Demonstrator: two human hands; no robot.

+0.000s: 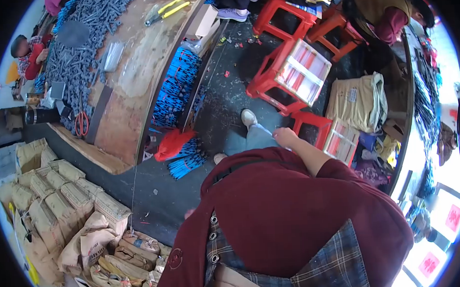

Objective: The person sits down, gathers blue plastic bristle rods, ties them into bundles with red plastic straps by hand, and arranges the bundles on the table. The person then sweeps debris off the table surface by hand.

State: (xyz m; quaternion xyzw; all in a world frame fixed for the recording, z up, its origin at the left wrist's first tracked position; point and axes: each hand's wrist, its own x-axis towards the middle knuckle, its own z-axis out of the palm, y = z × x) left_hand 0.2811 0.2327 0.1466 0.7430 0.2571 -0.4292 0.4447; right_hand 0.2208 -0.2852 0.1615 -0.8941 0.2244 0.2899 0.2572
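My right hand (286, 137) hangs beside my jeans with its fingers curled in, and nothing shows in it. Nearest to it stands a red plastic stool (311, 120). Only a sliver of my left hand (189, 213) shows past the edge of my dark red top, so its fingers are hidden. Ahead of me on the floor, by the workbench, lies a red plastic bag (174, 144) beside blue bundles (187, 161) of thin sticks. More of these blue bundles (178, 76) are stacked under the bench.
On the wooden workbench (135, 81) are a heap of grey parts (90, 47), red scissors (82, 123) and yellow-handled pliers (167, 10). Brown paper sacks (63, 202) fill the lower left. Red stools (286, 18) and a box (304, 73) stand ahead. Co-workers sit at both sides.
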